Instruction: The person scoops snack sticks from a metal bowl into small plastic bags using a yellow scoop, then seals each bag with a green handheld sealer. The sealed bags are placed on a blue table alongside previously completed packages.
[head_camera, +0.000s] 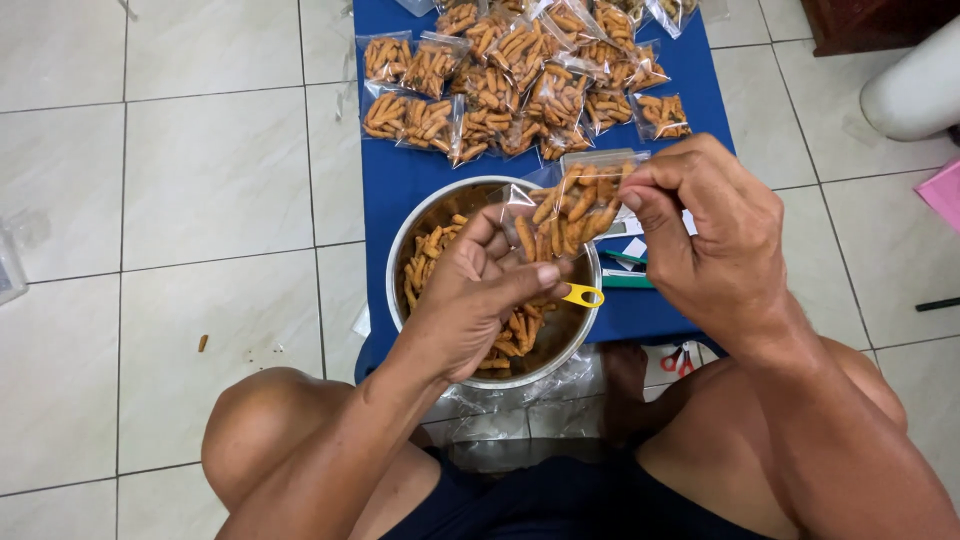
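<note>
A: Where's the small clear bag (570, 205) just now?

B: Held up between both hands, right over the far rim of the steel bowl (420, 222). It's partly filled with orange snack sticks. I'd say it hangs there so anything that slips falls back into the bowl rather than onto the floor

A: And the grip on each side?

B: The right hand (715, 250) has its grip closed on the bag's top edge at the right, fingertips pinched on the strip. The left hand (480, 290) cups the bag from the near left, fingers closed against its lower side, likely to bear the weight while the top is handled

A: What sits around it?

B: More loose snack sticks (425, 262) lie in the bowl, and a yellow tab-shaped piece (584, 295) shows at its right rim. The bowl stands on a blue tabletop (400, 180). At the far end lies a heap of filled bags (520, 70), well apart from the bowl, probably to keep them separate from the loose stock. A single stick (203, 343) lies on the tiled floor (200, 180) to the left, and red-handled scissors (678, 358) lie near the right knee
</note>
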